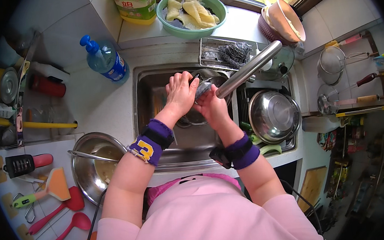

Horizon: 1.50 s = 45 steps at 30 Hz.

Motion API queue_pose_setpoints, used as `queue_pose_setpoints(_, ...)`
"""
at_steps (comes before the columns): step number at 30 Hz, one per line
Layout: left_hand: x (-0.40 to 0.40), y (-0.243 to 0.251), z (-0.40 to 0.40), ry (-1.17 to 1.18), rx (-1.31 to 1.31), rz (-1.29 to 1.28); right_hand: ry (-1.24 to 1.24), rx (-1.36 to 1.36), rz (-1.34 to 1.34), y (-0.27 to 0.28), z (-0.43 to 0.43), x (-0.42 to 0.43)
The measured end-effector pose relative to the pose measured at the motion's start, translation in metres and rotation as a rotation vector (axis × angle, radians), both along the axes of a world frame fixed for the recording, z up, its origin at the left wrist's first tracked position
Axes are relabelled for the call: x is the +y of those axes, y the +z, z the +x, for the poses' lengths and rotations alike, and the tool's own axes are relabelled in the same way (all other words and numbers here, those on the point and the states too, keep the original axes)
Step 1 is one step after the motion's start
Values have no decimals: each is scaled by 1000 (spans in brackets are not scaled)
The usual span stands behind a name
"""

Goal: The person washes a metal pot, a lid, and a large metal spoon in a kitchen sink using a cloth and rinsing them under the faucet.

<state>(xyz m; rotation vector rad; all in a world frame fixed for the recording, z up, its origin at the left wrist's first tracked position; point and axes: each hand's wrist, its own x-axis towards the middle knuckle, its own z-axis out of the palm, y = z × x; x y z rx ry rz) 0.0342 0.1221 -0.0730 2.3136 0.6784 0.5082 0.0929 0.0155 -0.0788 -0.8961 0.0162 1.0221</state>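
Over the left basin of the steel sink [194, 155], my two hands are close together. My left hand [181, 92] is palm down, with a black handle [194, 77] showing between its thumb and index finger. Its fingers hide most of what it holds. My right hand [213, 104] is turned up just below the tap's end, its fingers around a grey mesh-like scrubber [203, 88]. A round steel pot [195, 118] sits in the basin beneath my hands, mostly covered. The steel tap spout [249, 69] slants down to my right hand.
A steel bowl [94, 143] with a long utensil stands left. Behind are a blue pump bottle [108, 64], a green basin [193, 32] and a wire rack [208, 52] with a dark scrubber [236, 54]. An overturned steel bowl [274, 117] covers part of the right basin.
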Motion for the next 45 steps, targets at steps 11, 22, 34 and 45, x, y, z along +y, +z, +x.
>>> queue_pose_setpoints(11,0,-1,0,-7,11,76,7,-551,-323,-9,3,25)
queue_pose_setpoints(22,-5,-1,1,-11,18,98,-174,-302,-535,-3,41,25)
queue_pose_setpoints(34,2,-5,5,21,18,148,408,-1423,-708,-60,-62,-19)
queue_pose_setpoints(45,-1,1,4,10,72,70,416,-1335,-447,-45,-49,-14)
